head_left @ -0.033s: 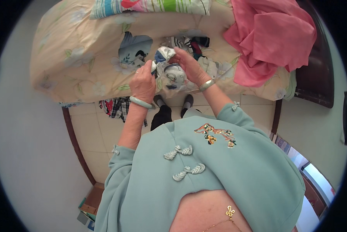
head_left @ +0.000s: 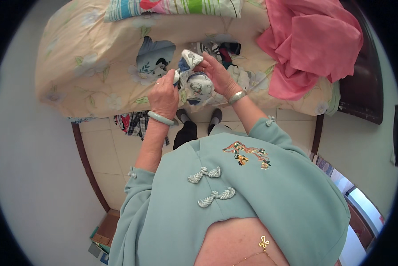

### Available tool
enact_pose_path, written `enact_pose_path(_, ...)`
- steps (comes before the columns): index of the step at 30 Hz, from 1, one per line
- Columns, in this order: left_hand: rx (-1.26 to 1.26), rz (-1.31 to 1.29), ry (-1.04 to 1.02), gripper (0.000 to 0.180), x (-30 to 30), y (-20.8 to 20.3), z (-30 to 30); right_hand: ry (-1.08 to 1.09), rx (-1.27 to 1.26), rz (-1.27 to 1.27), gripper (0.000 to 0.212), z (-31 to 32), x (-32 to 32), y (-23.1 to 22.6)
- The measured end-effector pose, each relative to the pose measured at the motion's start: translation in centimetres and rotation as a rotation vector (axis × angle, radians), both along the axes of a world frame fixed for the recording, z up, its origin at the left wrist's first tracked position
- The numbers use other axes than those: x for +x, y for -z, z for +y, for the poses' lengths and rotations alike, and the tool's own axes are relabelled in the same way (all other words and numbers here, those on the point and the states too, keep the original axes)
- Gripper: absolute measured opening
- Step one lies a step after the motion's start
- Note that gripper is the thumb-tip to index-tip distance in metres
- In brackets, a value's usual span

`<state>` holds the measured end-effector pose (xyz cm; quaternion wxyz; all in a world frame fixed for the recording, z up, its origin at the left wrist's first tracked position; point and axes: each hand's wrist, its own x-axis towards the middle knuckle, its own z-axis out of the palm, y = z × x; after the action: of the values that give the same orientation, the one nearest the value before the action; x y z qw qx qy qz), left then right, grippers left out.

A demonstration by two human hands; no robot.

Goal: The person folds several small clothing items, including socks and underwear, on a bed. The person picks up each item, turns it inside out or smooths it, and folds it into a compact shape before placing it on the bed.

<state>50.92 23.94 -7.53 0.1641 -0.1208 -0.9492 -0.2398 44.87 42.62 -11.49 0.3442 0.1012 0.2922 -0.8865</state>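
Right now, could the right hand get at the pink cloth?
Probably yes: the pink cloth lies uncovered, rightward of the right hand past pale fabric, though that hand is at the white patterned cloth.

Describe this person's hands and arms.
The left hand wears what looks like a ring, with a pale rounded bangle at its wrist; the right hand has a silvery bangle. Neither is gloved. Loose blue-green sleeves carry braided knots near their ends.
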Motion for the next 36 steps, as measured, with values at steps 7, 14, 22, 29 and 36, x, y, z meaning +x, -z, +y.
enact_pose_path(7, 1.311, -0.520, -0.260, 0.018, 1.4, -0.5, -2.8, 0.058, -0.272, 0.190, 0.029, 1.5, -0.8, 1.4)
enact_pose_path(14, 1.834, -0.658, -0.182, 0.021, 2.6, -0.6, -5.3, -0.060, -0.399, 0.271, 0.032, 3.3, -1.2, 1.9)
enact_pose_path(22, 1.751, -0.638, -0.186, 0.028, 2.8, 0.2, -5.9, -0.070, -0.298, 0.269, 0.029, 4.0, -1.3, 4.0)
enact_pose_path(29, 1.707, -0.629, -0.217, 0.028, 2.8, 1.1, -6.7, -0.111, -0.390, 0.258, 0.023, 4.7, -1.1, 4.4)
enact_pose_path(36, 1.712, -0.535, -0.360, 0.026, 2.3, 1.8, -6.0, 0.031, 0.280, 0.161, 0.017, 5.6, -0.9, 2.3)
